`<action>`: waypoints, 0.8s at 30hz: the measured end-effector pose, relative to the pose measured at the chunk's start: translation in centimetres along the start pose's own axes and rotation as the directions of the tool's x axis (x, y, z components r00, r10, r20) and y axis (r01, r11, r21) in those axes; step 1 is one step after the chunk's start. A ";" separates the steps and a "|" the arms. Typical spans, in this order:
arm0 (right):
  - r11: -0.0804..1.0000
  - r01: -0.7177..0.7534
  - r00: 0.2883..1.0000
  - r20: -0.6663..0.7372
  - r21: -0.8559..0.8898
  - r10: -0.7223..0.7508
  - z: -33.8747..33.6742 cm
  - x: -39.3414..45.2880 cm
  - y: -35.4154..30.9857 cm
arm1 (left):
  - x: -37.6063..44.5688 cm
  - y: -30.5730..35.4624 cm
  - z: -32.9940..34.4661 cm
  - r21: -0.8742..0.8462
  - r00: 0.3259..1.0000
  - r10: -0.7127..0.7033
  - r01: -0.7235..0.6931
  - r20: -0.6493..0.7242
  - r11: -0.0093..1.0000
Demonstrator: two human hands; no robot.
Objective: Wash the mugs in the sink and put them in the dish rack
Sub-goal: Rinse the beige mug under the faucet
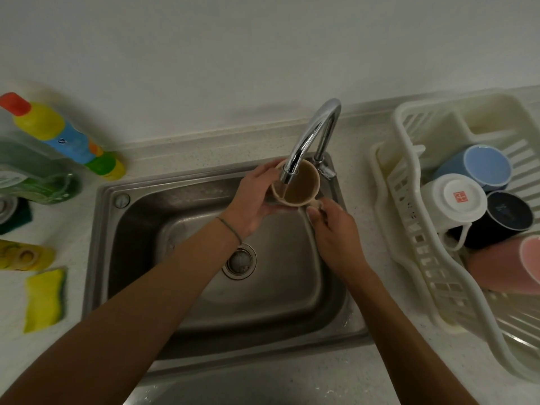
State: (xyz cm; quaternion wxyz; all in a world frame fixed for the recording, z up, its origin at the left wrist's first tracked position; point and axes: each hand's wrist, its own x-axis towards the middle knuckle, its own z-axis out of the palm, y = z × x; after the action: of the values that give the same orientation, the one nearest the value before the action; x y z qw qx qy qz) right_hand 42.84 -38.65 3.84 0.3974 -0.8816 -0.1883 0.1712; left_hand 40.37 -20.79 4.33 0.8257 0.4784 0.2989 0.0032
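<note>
Beige mug (298, 185) sits under the running tap (309, 135) over the sink (204, 287): left hand (251, 203) cups its wall, right hand (336, 229) pinches the handle. Likely ceramic: rigid, wet, slippery, chippable, heavier as it fills.

A pale speckled bench (380, 375) runs below a plain white wall (204, 54). At far left a yellow-and-blue bottle (62, 135) with a red cap leans toward the wall, just beside a green bottle (32, 176) blurred at the frame's edge. A dark green scouring pad (22, 213) lies partly under that green bottle. Nearer the camera, a yellow bottle (23, 255) lies on its side, with a yellow sponge (43, 299) backed in green just below it.
</note>
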 end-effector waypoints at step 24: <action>0.986 0.161 0.986 -0.041 0.033 -0.160 4.6 1.7 -0.4 | -3.2 2.9 -1.5 0.192 0.961 0.229 -0.198 -0.156 0.961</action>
State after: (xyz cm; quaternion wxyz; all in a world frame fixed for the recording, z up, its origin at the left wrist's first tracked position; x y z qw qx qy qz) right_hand 42.19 -34.72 1.00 0.4291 -0.8595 -0.2480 0.1252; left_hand 37.84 -18.98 7.68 0.7455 0.5764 0.3166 0.1087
